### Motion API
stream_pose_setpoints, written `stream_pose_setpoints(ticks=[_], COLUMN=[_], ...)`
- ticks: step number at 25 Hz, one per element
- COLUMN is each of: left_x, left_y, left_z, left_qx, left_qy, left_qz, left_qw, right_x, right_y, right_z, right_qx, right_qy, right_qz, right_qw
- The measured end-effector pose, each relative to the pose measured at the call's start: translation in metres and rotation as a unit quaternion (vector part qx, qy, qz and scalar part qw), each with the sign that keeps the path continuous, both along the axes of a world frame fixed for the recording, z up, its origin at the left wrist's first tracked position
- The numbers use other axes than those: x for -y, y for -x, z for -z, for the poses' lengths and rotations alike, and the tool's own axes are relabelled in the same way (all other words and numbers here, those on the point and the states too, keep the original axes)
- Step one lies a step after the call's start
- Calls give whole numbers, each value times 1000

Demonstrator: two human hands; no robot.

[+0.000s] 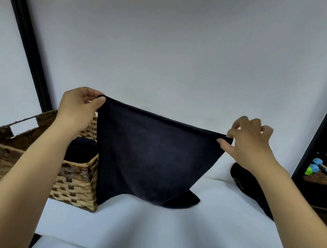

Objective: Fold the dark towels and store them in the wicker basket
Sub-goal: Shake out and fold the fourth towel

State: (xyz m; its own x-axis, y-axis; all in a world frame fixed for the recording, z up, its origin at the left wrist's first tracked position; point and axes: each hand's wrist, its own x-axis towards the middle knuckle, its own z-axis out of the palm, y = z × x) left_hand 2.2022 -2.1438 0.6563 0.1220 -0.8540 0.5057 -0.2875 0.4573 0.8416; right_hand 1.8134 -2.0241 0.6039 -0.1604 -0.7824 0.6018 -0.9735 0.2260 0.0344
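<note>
A dark towel (156, 152) hangs spread in the air above the white surface (169, 232), its lower edge touching down there. My left hand (78, 107) pinches its upper left corner. My right hand (249, 140) pinches the upper right corner. The wicker basket (74, 183) stands at the left, partly behind my left forearm and the towel. Dark cloth (78, 148) lies inside the basket. Another dark towel (251, 187) lies at the right, partly hidden by my right forearm.
A white backdrop (174, 46) rises behind the surface, framed by black poles (28, 40) at left and right. Blue dumbbells (323, 168) and a green block sit on a shelf at the far right, beyond the surface's edge.
</note>
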Motion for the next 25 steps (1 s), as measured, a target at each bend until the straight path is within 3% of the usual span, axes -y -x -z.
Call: stream_pose_setpoints(ticks=[3, 6, 7, 12, 18, 20, 22, 25], left_x=[10, 15, 18, 25, 20, 15, 10, 4], left_y=[-1, 6, 10, 24, 25, 20, 17, 11], left_z=[-8, -26, -33, -57, -62, -66, -74, -78], left_qx=[21, 32, 37, 24, 65, 39, 13, 10], left_qy=[2, 22, 23, 34, 33, 41, 28, -5], left_qz=[17, 25, 24, 27, 53, 79, 107, 149], left_qw=[1000, 999, 999, 999, 996, 995, 994, 989], right_x=[-2, -6, -5, -10, -21, -33, -45, -54], right_y=[11, 15, 15, 14, 20, 20, 18, 17], right_z=[-19, -50, -60, -92, -96, -101, -111, -118], right_qx=[17, 262, 289, 302, 277, 355, 453, 538], right_qy=[-42, 54, 76, 130, 63, 130, 186, 210], right_qz=[17, -63, -72, -84, -40, -68, -97, -111], right_qw=[999, 961, 951, 941, 958, 923, 866, 809])
